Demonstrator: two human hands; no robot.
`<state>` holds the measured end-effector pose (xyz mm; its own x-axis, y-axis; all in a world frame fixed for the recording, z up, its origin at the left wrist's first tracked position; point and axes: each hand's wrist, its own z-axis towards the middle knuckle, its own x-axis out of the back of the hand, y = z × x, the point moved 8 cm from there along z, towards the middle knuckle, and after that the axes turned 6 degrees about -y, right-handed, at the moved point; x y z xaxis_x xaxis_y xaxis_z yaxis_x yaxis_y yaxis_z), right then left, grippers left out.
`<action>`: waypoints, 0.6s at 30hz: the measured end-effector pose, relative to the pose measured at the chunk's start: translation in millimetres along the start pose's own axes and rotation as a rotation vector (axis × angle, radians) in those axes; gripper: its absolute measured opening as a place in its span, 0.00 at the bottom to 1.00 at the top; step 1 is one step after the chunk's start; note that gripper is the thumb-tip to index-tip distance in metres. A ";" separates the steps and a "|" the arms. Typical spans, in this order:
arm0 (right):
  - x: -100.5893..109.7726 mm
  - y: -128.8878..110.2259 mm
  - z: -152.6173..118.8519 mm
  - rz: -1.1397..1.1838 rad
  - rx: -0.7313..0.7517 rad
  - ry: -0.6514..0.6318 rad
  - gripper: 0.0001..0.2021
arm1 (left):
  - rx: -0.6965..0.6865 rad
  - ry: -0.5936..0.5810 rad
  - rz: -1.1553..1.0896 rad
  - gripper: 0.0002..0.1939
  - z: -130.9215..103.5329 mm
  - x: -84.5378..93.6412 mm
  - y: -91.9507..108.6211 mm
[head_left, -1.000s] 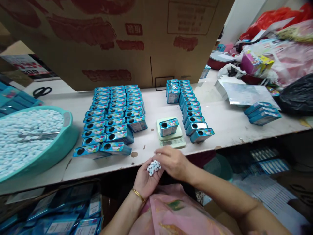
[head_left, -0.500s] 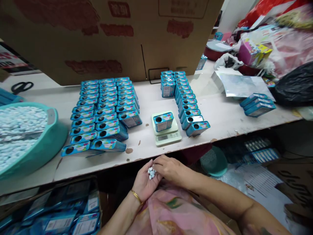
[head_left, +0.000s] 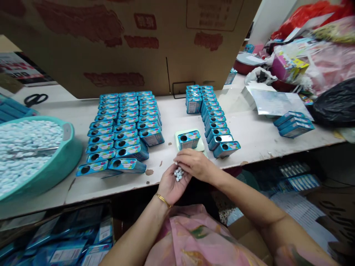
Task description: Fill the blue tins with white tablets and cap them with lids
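A slim gold-coloured bangle [head_left: 163, 200] is worn at the wrist of the left hand [head_left: 172, 187]. The torso is covered by a pink garment [head_left: 184, 231], printed with soft green and golden-orange shapes; its patterned right sleeve [head_left: 291, 255] is only partly seen.

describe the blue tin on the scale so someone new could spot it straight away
At the back of the table stands a big cardboard box. In front of it, between two groups of blue tins, is a pale green scale, just beyond the right hand. The tin stands alone on it; its neighbours crowd together on the table.
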<state>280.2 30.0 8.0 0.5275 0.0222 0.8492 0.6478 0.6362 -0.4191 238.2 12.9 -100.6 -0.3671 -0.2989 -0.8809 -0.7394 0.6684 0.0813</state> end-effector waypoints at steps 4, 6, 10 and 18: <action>30.2 24.5 24.7 -0.043 -0.024 0.132 0.08 | 0.023 0.015 0.044 0.10 3.8 -5.4 2.2; 33.2 37.0 32.7 -0.060 -0.033 0.145 0.08 | 0.046 0.059 0.070 0.10 2.0 2.9 0.5; 25.2 51.8 35.9 -0.147 -0.038 0.101 0.09 | 0.061 0.118 0.074 0.10 -3.5 18.4 -3.1; 23.7 61.5 30.5 -0.153 -0.072 0.061 0.10 | 0.071 0.140 0.066 0.09 -4.4 27.4 -7.3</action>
<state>315.8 93.1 12.2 0.4505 -0.1190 0.8848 0.7600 0.5712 -0.3101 231.0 -3.2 -123.2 -0.4928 -0.3414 -0.8004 -0.6710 0.7347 0.0998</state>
